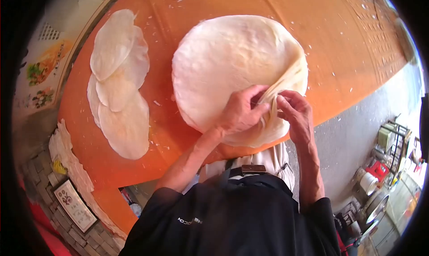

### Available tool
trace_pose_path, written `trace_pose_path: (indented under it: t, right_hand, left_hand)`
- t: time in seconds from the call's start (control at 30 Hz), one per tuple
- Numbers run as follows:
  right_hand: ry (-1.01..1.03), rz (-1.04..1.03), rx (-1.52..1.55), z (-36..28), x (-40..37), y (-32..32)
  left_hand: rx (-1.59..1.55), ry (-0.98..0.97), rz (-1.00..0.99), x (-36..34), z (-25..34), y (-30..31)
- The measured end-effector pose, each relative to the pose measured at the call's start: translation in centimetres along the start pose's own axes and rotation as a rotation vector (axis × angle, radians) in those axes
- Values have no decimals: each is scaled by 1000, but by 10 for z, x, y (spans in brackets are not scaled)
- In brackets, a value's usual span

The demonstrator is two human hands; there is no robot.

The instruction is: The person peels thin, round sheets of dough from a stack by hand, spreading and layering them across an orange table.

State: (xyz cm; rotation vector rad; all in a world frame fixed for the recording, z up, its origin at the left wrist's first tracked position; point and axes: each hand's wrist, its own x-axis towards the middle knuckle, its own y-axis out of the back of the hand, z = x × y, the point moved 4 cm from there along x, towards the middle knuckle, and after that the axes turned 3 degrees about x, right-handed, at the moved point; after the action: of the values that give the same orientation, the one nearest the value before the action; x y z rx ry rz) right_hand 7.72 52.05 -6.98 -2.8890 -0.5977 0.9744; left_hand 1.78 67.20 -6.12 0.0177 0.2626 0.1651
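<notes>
A stack of large, round, thin flatbread sheets [223,59] lies on the orange table in front of me. At its lower right side the top sheet is lifted and gathered into folds. My left hand [243,111] has its fingers closed on that gathered edge, with the thumb pressing from the near side. Just to the right, my right hand [295,108] pinches the same folds between thumb and fingers. Part of the left fingers is hidden behind the lifted sheet.
Several smaller oval sheets [123,126] overlap on the left of the orange table [339,68]. White crumbs are scattered about. A framed sign [75,205] stands at lower left. Pots and a red item [378,170] stand beyond the grey floor [339,144] at right.
</notes>
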Motion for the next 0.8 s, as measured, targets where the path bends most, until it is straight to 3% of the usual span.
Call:
trace_pose_path:
  t: [0.13,0.3,0.43,0.53,0.63,0.73,0.8]
  right_hand:
    - [8,103,23,1,-1,17]
    - [18,75,-101,6,3,26]
    - [-54,137,157,9,3,30]
    - [-74,183,85,-3,-2,23]
    - [91,124,-158,0,4,19]
    - [44,96,28,0,3,26]
    - [-9,137,15,-4,3,22]
  left_hand:
    - [-113,114,-116,4,-6,-2]
    - [-230,173,-123,8,-19,-10]
    - [-304,202,-90,9,-23,-7]
    - [3,127,-37,14,-26,-10]
    - [54,71,-6,16,-17,-14]
    - [-109,210,-100,11,-14,-8]
    - [-150,196,-105,10,-7,-12]
